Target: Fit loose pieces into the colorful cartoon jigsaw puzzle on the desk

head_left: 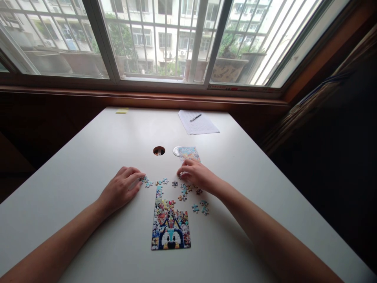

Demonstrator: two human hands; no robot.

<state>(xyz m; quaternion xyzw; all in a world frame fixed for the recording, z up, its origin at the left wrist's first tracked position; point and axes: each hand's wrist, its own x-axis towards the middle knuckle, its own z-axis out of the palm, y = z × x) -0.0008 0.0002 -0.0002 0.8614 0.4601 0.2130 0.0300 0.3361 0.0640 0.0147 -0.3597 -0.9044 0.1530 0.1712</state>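
A partly assembled jigsaw puzzle [171, 232] lies flat on the white table, showing a blue cartoon dog's face at its near end and a ragged far edge. My left hand [121, 188] rests left of it, fingers loosely curved and apart, fingertips at a small group of light-blue puzzle pieces [149, 183]. Beyond the puzzle, my right hand [194, 173] has its thumb and fingers closed on a small puzzle piece [179, 176], mostly hidden by the fingertips. Under and beside this hand lie several loose pieces [184, 190]. More blue pieces [204, 206] are right of the puzzle.
A printed picture card [188, 152] lies just past my right hand, overlapping a round silver cover [176, 151]. Left of it is a cable hole [159, 151]. Farther back are paper sheets [197, 125] with a pen [196, 117], and yellow notes [121, 111] near the window.
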